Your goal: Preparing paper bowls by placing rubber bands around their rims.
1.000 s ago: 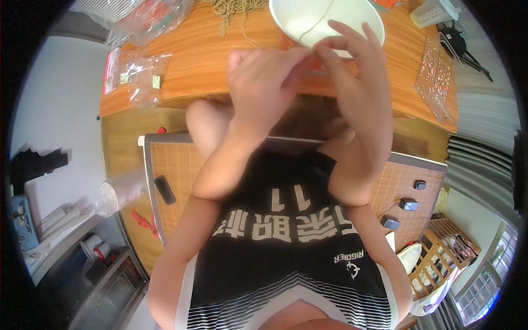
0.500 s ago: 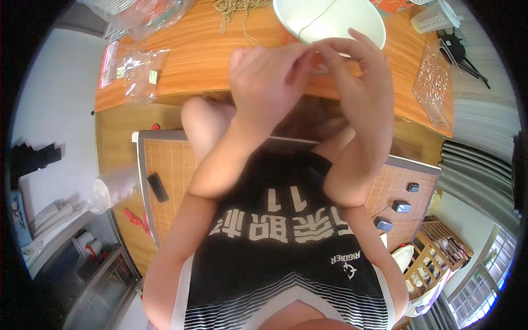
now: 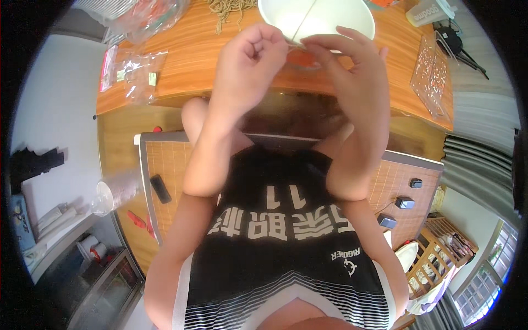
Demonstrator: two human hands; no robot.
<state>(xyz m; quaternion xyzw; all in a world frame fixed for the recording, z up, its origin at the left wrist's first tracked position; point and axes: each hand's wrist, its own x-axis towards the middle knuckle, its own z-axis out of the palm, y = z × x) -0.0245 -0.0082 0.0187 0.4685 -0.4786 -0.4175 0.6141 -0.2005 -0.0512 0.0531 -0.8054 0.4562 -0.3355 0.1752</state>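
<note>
A thin beige cord [image 3: 305, 23] runs across the white bowl [image 3: 345, 19] down to my fingers at its near rim. My left hand [image 3: 246, 69] is curled closed, with the cord pinched at thumb and forefinger. Thumb and forefinger of my right hand [image 3: 355, 69] meet on the cord just to the right, while its other fingers are raised and spread. A short stretch of cord shows between the two hands. The exact shape of the cord at the fingertips, knotted or plain, is too small to tell.
A heap of beige cord [image 3: 234, 6] lies left of the bowl. Clear plastic bags [image 3: 140, 77] rest at the table's left. To the right are a flat clear case of small beads [image 3: 430, 80], a cup [image 3: 430, 12] and a black object with a cable [image 3: 452, 41].
My left hand has drawn left, away from the right hand; their fingertips were together before. Cord now shows between them. The view has shifted slightly.
</note>
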